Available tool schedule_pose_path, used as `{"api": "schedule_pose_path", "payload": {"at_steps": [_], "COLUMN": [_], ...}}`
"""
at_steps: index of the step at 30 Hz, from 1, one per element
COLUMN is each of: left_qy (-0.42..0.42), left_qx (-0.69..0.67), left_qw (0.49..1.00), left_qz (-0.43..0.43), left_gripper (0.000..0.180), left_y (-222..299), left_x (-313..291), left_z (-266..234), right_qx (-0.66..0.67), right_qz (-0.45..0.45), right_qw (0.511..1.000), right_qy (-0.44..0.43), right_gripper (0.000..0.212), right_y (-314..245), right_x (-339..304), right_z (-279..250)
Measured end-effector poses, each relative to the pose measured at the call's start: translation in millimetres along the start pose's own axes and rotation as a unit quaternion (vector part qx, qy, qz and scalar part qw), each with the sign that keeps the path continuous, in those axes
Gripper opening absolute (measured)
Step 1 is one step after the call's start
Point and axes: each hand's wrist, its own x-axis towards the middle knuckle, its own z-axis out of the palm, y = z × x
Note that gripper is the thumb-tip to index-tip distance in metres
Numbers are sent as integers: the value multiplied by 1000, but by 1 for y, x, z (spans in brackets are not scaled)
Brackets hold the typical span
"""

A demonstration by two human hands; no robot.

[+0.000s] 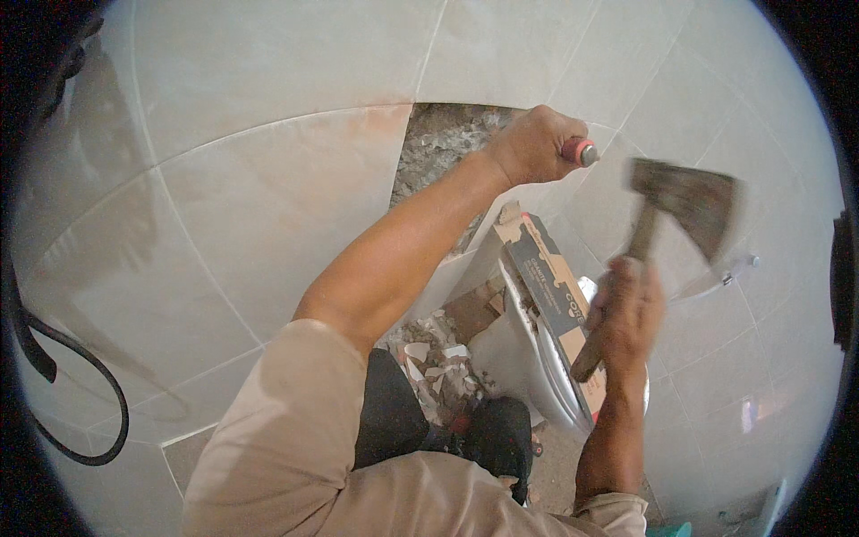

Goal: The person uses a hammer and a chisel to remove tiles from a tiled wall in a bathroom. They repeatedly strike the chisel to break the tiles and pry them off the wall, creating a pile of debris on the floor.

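Note:
My left hand [535, 143] reaches up to the wall and is closed round a chisel [582, 152]. Only the chisel's red handle end with its metal cap shows; the blade is hidden behind my fist. Just left of that hand lies a bared patch of rough grey mortar [438, 148], where a wall tile is gone. To the right, my right hand [628, 309] grips a hatchet [693, 199] by its wooden handle. The hatchet head is raised to the right of the chisel's cap, apart from it and slightly smeared by motion.
Below stands a white toilet [514, 353] with a flattened cardboard box [550, 277] lying over it. Broken tile pieces and rubble [434, 362] cover the floor beside it. A chrome fitting [741, 268] juts from the right wall; a black hose [123, 407] loops at the left.

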Motion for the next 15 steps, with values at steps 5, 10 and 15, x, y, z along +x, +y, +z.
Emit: {"api": "schedule_pose_path", "payload": {"at_steps": [5,10,15], "left_qy": [2,0,-9], "left_qx": [-44,-72,-74], "left_qw": [999,997,997], "left_qz": [-9,-19,-25], "left_gripper": [29,32,32], "left_y": [6,2,5], "left_x": [8,-1,3], "left_z": [-8,-8,-15], "right_qx": [383,-133,223], "right_qz": [-192,23,-126], "right_qw": [903,988,965], "right_qy": [42,-81,60], "right_gripper": [54,33,51], "right_y": [-49,-9,-19], "right_x": [13,15,11], "right_z": [-26,24,-27]}}
